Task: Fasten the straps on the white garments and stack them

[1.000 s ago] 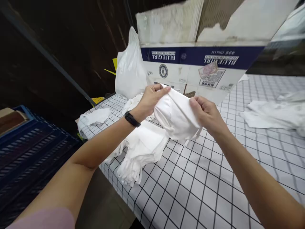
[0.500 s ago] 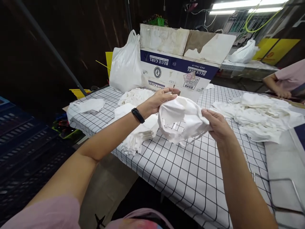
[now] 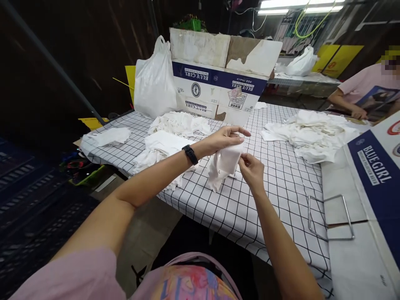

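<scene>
My left hand (image 3: pixel 225 139), with a black band at the wrist, pinches the top of a folded white cloth piece (image 3: pixel 222 166) that hangs down over the checked table (image 3: pixel 275 200). My right hand (image 3: pixel 252 168) grips the same piece at its right edge, fingers curled. To the left lies a stack of folded white pieces (image 3: pixel 159 151), just below my left forearm.
A Blue Girl cardboard box (image 3: pixel 218 79) stands at the back, a white plastic bag (image 3: pixel 154 81) beside it. A loose heap of white cloth (image 3: pixel 312 131) lies at the right, near another person's hand (image 3: pixel 358 112). A flattened box (image 3: pixel 375 183) with a wire frame (image 3: pixel 331 216) is at the right edge.
The white piece has gone from spread wide between both hands to a narrow folded strip. My hands have come close together. The view has pulled back and shows more of the table.
</scene>
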`<state>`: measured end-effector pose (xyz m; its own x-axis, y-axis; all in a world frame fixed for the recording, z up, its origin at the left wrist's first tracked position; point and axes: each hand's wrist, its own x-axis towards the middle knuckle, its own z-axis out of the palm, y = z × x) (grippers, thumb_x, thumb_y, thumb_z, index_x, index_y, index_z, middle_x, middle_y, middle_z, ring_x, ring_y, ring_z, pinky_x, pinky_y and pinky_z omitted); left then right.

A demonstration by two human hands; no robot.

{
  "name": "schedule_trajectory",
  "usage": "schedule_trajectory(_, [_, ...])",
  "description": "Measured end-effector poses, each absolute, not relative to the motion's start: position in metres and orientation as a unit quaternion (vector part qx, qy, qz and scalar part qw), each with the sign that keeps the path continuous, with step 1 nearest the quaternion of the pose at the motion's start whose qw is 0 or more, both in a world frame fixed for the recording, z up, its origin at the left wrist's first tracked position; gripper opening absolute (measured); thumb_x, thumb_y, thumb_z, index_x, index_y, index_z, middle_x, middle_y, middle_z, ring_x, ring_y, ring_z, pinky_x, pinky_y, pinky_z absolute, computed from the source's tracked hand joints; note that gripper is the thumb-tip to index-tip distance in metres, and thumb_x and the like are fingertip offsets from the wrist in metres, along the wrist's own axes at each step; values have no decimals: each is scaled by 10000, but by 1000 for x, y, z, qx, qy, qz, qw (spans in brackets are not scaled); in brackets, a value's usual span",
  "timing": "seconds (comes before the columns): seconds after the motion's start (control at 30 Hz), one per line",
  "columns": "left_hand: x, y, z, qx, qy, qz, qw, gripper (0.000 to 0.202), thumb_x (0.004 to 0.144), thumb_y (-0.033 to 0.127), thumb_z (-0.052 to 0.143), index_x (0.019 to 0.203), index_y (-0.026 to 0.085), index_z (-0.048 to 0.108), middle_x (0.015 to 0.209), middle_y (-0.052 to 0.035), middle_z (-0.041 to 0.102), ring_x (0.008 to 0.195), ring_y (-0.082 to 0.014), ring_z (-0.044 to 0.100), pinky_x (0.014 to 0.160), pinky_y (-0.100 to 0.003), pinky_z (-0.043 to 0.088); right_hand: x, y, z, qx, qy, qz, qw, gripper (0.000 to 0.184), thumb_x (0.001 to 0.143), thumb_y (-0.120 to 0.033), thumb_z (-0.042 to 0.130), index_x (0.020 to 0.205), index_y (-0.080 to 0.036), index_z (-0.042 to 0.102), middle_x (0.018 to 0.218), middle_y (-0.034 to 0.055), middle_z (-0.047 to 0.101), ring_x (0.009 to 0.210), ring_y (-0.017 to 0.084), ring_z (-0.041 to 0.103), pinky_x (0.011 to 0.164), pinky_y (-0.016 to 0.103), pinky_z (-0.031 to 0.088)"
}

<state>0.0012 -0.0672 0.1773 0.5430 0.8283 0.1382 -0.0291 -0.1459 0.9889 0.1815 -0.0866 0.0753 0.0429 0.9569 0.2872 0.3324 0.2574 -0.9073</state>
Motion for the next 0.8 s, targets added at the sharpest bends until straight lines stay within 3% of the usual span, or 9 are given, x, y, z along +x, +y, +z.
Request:
schedule_trajectory(0.1, [-3,-70,184,660,318,389,558,246,949,242,664,1175,147,660,648,59,481,560,-74,466,556,-219,371,192,-87,76,-529,-580,317,533,219,852,-341,631,937,-192,768,922,76,783,822,249,759,839,432,604])
schedule_trajectory(0.27, [-5,-74,187,702,306,387,513,237,941,268,673,1144,146,679,637,48,493,576,-83,465,577,-231,371,182,-100,98,-443,-638,302,553,384,850,-411,728,1189,-232,729,1106,73,776,966,234,739,887,404,604])
schedule_trajectory(0.43, [-7,-84,199,722,322,382,479,242,882,307,737,1088,180,729,666,30,520,607,-101,486,606,-259,393,174,-102,101,-482,-646,267,528,194,877,-350,636,933,-225,774,882,35,783,810,220,729,837,381,600])
schedule_trajectory(0.63, [-36,-78,205,723,349,386,454,379,725,288,864,1059,165,734,689,32,557,636,-107,517,637,-260,424,197,-86,99,-497,-584,324,554,260,835,-446,713,923,-203,739,835,23,728,739,181,666,761,347,594])
schedule_trajectory(0.8, [-59,-65,190,754,386,385,366,390,652,188,819,1034,148,751,780,2,621,749,-132,570,694,-260,431,208,-80,125,-490,-542,344,589,234,852,-454,690,897,-226,661,813,8,647,700,159,617,642,298,563])
